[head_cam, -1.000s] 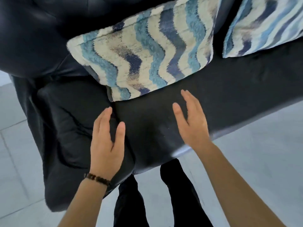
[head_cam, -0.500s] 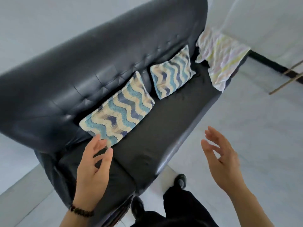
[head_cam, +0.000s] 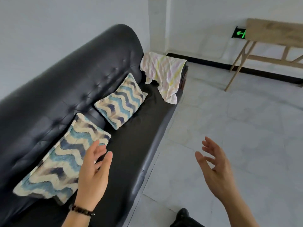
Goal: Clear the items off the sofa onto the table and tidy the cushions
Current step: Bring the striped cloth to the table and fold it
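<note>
Now the view has pulled back from close over the seat to take in the whole sofa [head_cam: 65,82]. Both hands have lifted off the seat: the left hand [head_cam: 93,174] hangs open by the near cushion's corner, and the right hand [head_cam: 216,169] is open over the floor, holding nothing. I judge the cushions done, both leaning on the backrest. The near cushion [head_cam: 62,161] has its long axis running from 7 o'clock to 1 o'clock, and the far cushion [head_cam: 121,100] sits beyond it at 1 o'clock. A striped cloth [head_cam: 164,74] is still draped over the far armrest at 12 o'clock. Its length runs from 11 to 5 o'clock, with its loose end pointing down onto the seat. It likely goes next to the table [head_cam: 275,35] at 2 o'clock.
</note>
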Tool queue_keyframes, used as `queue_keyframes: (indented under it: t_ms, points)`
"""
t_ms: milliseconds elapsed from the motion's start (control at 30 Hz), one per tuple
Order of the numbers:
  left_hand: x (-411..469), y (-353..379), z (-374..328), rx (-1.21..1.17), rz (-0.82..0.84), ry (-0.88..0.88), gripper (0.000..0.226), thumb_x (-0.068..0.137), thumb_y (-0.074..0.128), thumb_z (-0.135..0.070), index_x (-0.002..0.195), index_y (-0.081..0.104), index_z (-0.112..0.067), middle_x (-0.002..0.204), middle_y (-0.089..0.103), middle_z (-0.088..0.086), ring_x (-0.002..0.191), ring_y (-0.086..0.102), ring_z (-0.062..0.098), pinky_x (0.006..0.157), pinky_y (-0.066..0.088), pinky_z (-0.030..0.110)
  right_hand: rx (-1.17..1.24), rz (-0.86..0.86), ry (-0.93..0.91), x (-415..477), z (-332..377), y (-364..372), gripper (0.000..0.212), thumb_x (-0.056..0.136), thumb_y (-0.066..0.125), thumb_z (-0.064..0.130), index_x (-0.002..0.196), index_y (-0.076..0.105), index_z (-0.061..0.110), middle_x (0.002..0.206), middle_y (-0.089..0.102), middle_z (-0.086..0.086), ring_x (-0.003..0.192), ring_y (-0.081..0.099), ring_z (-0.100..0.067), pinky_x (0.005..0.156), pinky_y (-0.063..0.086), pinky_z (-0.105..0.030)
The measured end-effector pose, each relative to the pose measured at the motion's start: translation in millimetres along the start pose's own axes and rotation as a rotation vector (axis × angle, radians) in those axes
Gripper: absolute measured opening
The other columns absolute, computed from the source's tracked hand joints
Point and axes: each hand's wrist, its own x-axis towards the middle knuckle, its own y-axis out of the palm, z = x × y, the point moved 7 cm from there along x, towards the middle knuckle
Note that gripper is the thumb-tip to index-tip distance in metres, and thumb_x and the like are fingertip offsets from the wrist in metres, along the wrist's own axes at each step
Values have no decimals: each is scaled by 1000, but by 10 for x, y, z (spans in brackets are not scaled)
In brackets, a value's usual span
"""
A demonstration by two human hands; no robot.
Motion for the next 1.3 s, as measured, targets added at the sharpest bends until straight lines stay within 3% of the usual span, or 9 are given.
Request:
queue_keyframes:
  t_ms: [167,300,400,500,600,767,1033,1167,1300]
  points:
    - [292,908,-572,22,62,22,59,88,55,-36,143,40,-20,127,57,-11,115,51,-10,79,42,1,-36,20,9,792,-97,-589,50,92,65,31,138,46,36,129,54,23,119,53,4,93,49,-24]
    - [630,1342,-920,35,44,41,59,87,54,-39,143,39,-25,126,57,-15,114,52,-10,80,45,8,-28,25,-9,1430,-84,-825,50,93,66,28,139,47,35,129,56,23,119,54,5,89,47,-19]
    - [988,1778,-929,16,46,22,61,86,55,-40,143,40,-25,126,58,-14,115,53,-9,80,44,5,-36,42,8,1972,-289,-868,49,93,66,28,137,47,37,129,56,23,119,53,6,89,47,-18]
    - [1426,2328,-829,-16,63,-30,62,84,56,-41,142,41,-26,126,57,-15,116,54,-5,84,45,14,-86,71,65,2565,-595,-892,49,93,65,28,138,47,37,129,55,21,118,53,7,89,47,-17]
    - [2016,2946,-792,-48,59,-70,61,83,57,-39,141,42,-25,127,58,-13,117,54,-3,85,45,17,-172,104,67,3333,-773,-958,48,93,66,28,135,47,41,128,54,23,117,52,8,94,50,-23]
    - [3287,3896,-1268,-58,74,-44,55,92,59,-26,143,40,-21,129,55,-8,118,52,-2,80,44,4,-274,91,31,4869,-589,-1340,47,93,65,30,137,48,36,129,54,19,116,53,6,95,50,-25]
    - [5025,4924,-2360,-29,123,102,56,91,56,-37,142,38,-25,126,54,-13,118,50,-6,83,41,1,-178,-58,-1,6838,-340,-1771,47,95,63,28,140,49,29,129,55,15,116,54,2,91,45,-18]
    - [5693,5481,-2241,-13,76,22,63,84,54,-47,141,39,-26,125,54,-14,117,52,-5,81,43,5,-182,36,26,7857,-712,-1590,47,95,63,29,140,49,29,131,54,14,117,53,3,94,48,-22]
    - [6192,6030,-2014,31,26,-146,56,91,58,-30,143,38,-24,129,54,-7,119,51,1,89,46,17,-200,182,72,9014,-958,-1320,46,95,63,30,139,49,32,131,53,11,116,54,-1,99,51,-33]
